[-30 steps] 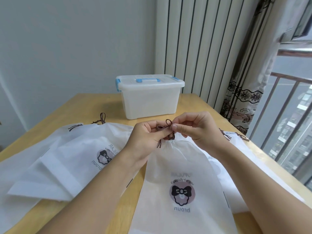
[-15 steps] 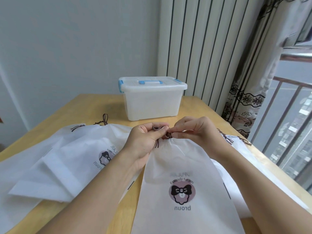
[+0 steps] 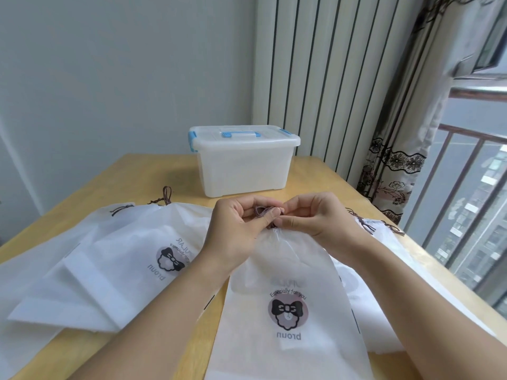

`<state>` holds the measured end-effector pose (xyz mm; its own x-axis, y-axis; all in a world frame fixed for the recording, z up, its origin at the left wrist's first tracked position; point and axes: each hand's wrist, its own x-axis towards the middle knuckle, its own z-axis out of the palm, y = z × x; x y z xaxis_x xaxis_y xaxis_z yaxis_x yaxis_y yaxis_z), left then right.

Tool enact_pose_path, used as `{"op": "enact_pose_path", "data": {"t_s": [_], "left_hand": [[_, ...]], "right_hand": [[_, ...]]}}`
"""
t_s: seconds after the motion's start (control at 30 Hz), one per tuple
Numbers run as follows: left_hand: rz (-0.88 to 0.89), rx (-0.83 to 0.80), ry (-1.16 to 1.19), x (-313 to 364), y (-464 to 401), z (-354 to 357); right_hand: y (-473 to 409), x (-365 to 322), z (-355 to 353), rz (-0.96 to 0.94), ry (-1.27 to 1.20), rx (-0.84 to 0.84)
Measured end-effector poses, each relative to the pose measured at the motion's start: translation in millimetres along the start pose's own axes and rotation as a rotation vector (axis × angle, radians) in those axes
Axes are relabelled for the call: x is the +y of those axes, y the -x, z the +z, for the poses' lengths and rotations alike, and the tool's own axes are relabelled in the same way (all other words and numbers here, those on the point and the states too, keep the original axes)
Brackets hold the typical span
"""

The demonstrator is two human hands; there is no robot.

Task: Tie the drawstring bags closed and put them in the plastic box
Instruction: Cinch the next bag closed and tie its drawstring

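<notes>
The wooden table carries everything, and you work at its near middle. The plastic box stands alone on the far side, straight ahead of your hands and well apart from them, with its lid shut and the blue latches down. I judge that one hand must open it before any bag goes in, and both hands are about equally near to it.

The bag you are tying lies with its long axis running from you toward the box, its gathered mouth at the far end just under your fingers. A second bag lies flat to the left, its mouth also on the far side. A third bag shows at the right, partly under the middle one. At the far left there seems to be one more layer of white fabric, so I count three bags for sure and perhaps four. There is one box.

Your left hand and right hand are together, almost touching, and both pinch the brown drawstring at the mouth of the bag. I judge that the knot is not yet finished.
</notes>
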<state>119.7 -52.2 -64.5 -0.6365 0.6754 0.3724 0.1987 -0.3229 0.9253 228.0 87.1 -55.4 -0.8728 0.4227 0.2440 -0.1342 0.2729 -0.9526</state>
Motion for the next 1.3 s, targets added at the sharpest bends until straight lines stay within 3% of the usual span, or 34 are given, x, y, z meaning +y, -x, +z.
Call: {"op": "enact_pose_path", "data": {"t_s": [0.17,0.3,0.43,0.6,0.77,0.93,1.0,1.13,1.3], "left_hand": [[0.135,0.048,-0.274,-5.3,-0.2,-1.3],[0.181,0.060,-0.316,-4.8,-0.5,-2.3],[0.273,0.103,-0.401,-8.3,1.2,1.8],[0.395,0.153,-0.491,-13.7,-0.7,6.1],[0.353,0.155,-0.429,-14.6,-0.5,8.0],[0.285,0.084,-0.369,-15.1,-1.6,4.8],[0.280,0.046,-0.368,-13.3,-3.0,2.3],[0.253,0.002,-0.287,-6.9,-5.2,-0.8],[0.168,-0.017,-0.096,-4.7,-5.9,-0.9]], "right_hand": [[0.8,0.8,3.1,0.006,0.059,0.091],[0.1,1.8,7.8,-0.006,0.080,0.072],[0.6,3.2,13.6,-0.116,0.414,0.135],[-1.2,10.3,16.7,-0.278,0.564,0.238],[-0.8,9.5,18.0,-0.332,0.570,0.253],[-1.7,10.0,19.9,-0.244,0.654,0.152],[-3.7,11.1,17.6,-0.123,0.540,0.109],[-3.9,8.5,1.7,0.107,0.030,-0.105],[0.2,2.1,-8.8,0.192,-0.246,-0.223]]}}
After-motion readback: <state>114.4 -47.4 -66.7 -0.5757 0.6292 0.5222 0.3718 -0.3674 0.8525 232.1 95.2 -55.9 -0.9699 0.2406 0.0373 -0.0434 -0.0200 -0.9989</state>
